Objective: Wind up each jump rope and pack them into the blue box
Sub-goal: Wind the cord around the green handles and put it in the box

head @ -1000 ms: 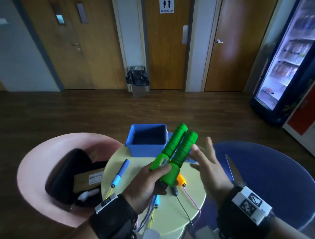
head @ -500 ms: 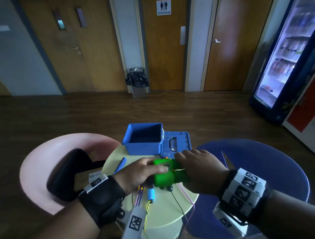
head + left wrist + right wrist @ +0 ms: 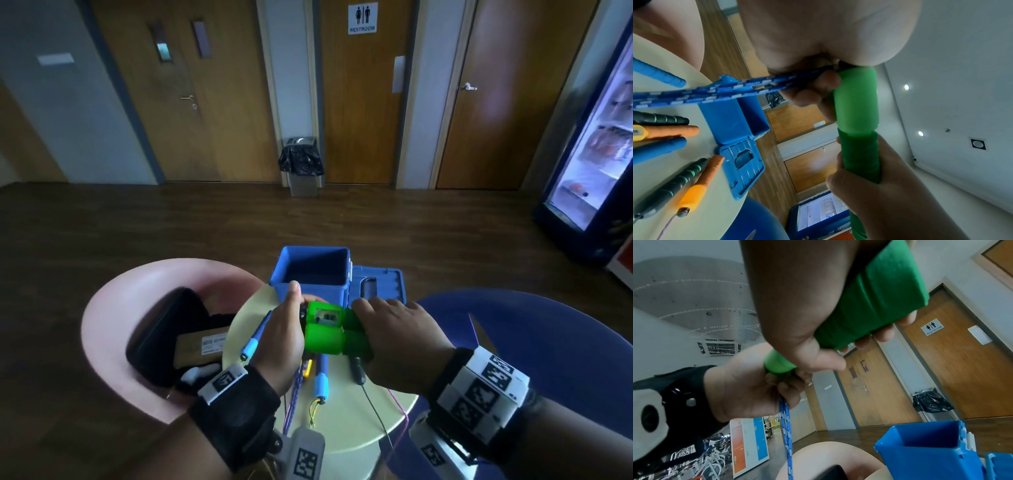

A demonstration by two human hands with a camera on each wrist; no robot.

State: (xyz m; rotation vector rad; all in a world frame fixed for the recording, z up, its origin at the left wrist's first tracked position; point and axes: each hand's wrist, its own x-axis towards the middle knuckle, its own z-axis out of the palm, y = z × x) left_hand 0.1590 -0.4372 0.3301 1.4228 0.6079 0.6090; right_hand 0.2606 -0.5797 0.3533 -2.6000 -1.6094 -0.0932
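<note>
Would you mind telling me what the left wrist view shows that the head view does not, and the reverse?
Only the left wrist view shows the blue patterned rope running out from under the left hand, plus orange handles and ceiling lights. Only the head view shows the pink chair with a black case, the restroom sign and both wrist straps. Both show the green handles gripped by both hands, the right hand on the darker end, and the open blue box on the round table.
</note>
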